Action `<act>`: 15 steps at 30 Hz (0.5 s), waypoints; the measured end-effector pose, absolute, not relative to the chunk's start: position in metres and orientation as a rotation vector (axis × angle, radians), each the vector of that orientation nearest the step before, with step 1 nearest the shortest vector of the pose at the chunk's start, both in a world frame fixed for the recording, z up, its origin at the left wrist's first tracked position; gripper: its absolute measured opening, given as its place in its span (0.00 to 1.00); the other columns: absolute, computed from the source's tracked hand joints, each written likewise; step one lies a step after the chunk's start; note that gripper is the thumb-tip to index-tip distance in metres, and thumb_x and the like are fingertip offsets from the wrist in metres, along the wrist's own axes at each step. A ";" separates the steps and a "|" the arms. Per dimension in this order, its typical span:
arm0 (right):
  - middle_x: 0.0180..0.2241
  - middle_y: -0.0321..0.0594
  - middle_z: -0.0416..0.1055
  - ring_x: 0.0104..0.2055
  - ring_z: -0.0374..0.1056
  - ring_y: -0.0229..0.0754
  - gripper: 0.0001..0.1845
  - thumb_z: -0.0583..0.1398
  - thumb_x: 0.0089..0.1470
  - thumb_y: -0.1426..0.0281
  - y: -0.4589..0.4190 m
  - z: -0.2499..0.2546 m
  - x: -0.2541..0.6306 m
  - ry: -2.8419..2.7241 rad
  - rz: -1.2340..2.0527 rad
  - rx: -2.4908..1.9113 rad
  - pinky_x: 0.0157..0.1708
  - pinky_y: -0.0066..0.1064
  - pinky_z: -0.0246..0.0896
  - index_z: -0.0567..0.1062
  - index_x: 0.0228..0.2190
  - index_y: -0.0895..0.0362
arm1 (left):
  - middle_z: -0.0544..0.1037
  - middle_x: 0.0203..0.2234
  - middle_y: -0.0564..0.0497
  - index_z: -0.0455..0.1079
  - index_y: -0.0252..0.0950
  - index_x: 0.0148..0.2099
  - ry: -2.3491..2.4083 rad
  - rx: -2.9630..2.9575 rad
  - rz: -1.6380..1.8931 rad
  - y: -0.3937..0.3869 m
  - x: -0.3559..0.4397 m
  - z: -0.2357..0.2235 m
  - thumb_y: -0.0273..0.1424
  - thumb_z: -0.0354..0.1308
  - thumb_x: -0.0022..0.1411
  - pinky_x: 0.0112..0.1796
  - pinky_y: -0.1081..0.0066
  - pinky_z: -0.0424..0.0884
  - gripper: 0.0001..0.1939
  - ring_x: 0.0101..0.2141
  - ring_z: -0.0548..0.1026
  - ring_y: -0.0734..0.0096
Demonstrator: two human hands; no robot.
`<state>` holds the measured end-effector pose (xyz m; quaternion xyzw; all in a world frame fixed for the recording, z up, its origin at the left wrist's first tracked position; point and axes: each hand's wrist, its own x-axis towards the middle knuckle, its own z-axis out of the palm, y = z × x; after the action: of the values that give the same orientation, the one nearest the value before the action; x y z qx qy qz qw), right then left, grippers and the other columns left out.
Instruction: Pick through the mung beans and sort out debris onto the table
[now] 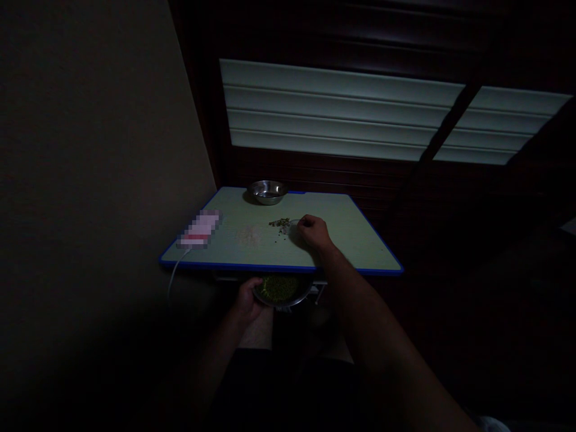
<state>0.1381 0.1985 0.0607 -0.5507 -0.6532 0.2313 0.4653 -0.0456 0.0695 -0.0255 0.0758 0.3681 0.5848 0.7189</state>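
Note:
My left hand grips the left rim of a metal bowl below the table's front edge, its thumb over the rim. Many small green grains, like mung beans, fill the bowl's bottom. Over the table, my right hand is closed in a pinch at the right end of a small mixed pile of greenish, dark and pale bits. What its fingertips hold is too dim and small to make out. Left of that pile lies a thin scatter of pale grains.
A second metal bowl stands at the back of the pale, blue-edged table. A blurred pinkish phone-like object lies at the left, its white cable hanging over the edge. A wall borders the left; dark slatted panels stand behind.

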 end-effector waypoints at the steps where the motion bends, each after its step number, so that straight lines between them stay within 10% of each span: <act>1: 0.22 0.33 0.70 0.28 0.64 0.37 0.05 0.56 0.40 0.70 0.198 0.061 0.138 -1.593 0.558 -1.363 0.32 0.28 0.57 0.73 0.22 0.56 | 0.82 0.28 0.41 0.76 0.28 0.36 0.809 0.166 1.285 0.069 -0.046 -0.026 0.22 0.55 0.47 0.44 0.55 0.75 0.13 0.36 0.81 0.54; 15: 0.22 0.33 0.69 0.28 0.64 0.38 0.06 0.56 0.40 0.69 0.201 0.058 0.140 -1.595 0.542 -1.356 0.31 0.29 0.57 0.73 0.21 0.56 | 0.82 0.28 0.43 0.76 0.30 0.35 0.837 0.168 1.277 0.070 -0.046 -0.025 0.23 0.55 0.48 0.40 0.55 0.77 0.12 0.32 0.80 0.57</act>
<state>0.1398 0.2014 0.0580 -0.5536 -0.6509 0.2210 0.4701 -0.0456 0.0702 -0.0249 0.0762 0.3787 0.5776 0.7191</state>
